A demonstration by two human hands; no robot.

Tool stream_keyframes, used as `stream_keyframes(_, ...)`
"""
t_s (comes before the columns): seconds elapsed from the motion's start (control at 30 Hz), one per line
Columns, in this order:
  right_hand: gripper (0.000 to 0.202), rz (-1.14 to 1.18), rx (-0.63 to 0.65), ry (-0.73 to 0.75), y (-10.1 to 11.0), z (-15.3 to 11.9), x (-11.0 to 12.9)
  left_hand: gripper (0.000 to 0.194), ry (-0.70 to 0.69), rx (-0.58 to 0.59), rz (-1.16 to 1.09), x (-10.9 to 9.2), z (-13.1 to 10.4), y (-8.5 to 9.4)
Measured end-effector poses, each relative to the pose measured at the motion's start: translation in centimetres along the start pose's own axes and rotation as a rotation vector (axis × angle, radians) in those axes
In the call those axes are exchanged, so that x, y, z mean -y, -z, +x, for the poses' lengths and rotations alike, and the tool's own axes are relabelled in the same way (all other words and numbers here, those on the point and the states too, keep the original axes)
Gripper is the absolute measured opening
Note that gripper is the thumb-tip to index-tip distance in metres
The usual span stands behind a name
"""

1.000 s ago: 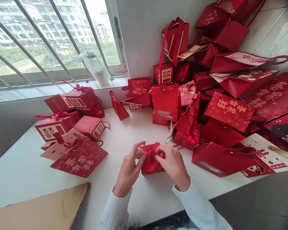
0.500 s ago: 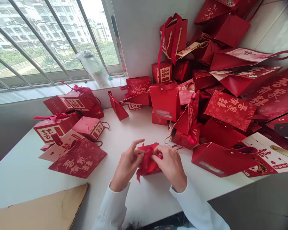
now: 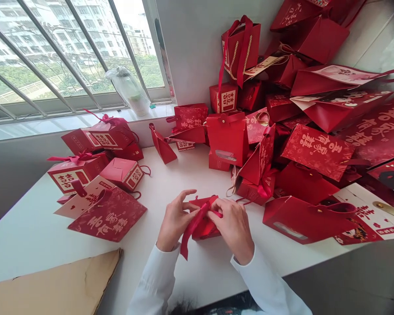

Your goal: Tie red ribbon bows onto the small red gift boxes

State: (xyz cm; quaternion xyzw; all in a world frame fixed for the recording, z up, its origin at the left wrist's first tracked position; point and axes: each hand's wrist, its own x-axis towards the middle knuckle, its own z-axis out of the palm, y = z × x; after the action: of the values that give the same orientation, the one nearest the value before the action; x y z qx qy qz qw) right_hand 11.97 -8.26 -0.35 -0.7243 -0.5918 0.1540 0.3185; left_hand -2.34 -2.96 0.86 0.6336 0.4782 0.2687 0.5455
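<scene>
Toward the near edge of the desk (image 3: 26,236), a ribbon (image 3: 191,232) and small red box (image 3: 207,229) between left hand (image 3: 175,221) and right hand (image 3: 234,225)

At the near left of the desk shows a piece of brown cardboard (image 3: 52,284). Beyond it, by the left edge, sit several red gift boxes (image 3: 121,172), two topped with bows; in front of them a patterned red bag (image 3: 110,218) with gold characters leans at a tilt. Past the far edge, a cup in clear plastic (image 3: 131,94) stands on the windowsill (image 3: 164,112), before a barred window (image 3: 85,35).

The left hand is at the box's left side, index finger lifted out straight, thumb and another fingertip close together against the ribbon; whether they grip it I cannot tell. The box rests on the desk, back from the near edge, and one ribbon tail slants down over its left front corner. The right hand is over the box's right side, thumb and fingers pinched on the ribbon.

Behind the hands, toward the far edge, stands a plain red bag (image 3: 225,140) with a clear oval slot. Farther right, a jumbled heap of red bags (image 3: 318,148) climbs against the wall, and a cream bag (image 3: 381,218) lies at the right end of the near edge.
</scene>
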Motion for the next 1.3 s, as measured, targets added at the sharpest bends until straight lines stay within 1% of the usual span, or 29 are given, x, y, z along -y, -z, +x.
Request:
stream_keyframes(0.17,0.018,-0.036,-0.012,-0.010,-0.1,-0.2,0.0,0.059,0.007,0.025,0.038,0.1,0.6,0.2)
stream_keyframes(0.3,0.016,-0.084,-0.022,0.004,-0.2,-0.3,-0.1,0.060,-0.009,0.043,0.044,-0.2,0.5,0.1)
stream_keyframes(0.43,0.014,-0.107,-0.025,0.005,-0.2,-0.4,0.1,0.056,-0.023,0.085,0.007,-0.2,0.4,0.2)
stream_keyframes(0.6,0.008,-0.041,0.000,0.043,0.0,-0.3,-0.1,0.054,0.006,0.166,-0.069,0.3,1.1,0.7)
stream_keyframes(0.73,0.008,0.017,0.012,0.057,-0.2,-0.2,-0.5,0.051,-0.013,0.153,-0.067,0.5,1.4,0.8)
stream_keyframes(0.87,0.008,0.067,0.004,0.062,0.1,-0.1,-0.8,0.053,-0.030,0.149,-0.071,0.5,1.1,0.6)
stream_keyframes(1.0,0.014,0.264,0.121,0.039,1.4,0.4,-1.2,0.054,-0.042,0.118,-0.030,0.3,0.8,0.5)
stream_keyframes(1.1,0.017,0.360,0.160,0.049,2.3,1.4,-1.5,0.054,-0.064,0.091,0.015,0.1,0.7,0.5)
stream_keyframes(1.23,0.023,0.395,0.231,0.145,2.2,2.7,-1.9,0.055,-0.054,0.085,0.027,-0.2,0.8,0.4)
stream_keyframes(1.3,0.019,0.416,0.261,0.188,1.9,3.0,-2.0,0.056,-0.048,0.092,0.025,-0.2,0.7,0.4)
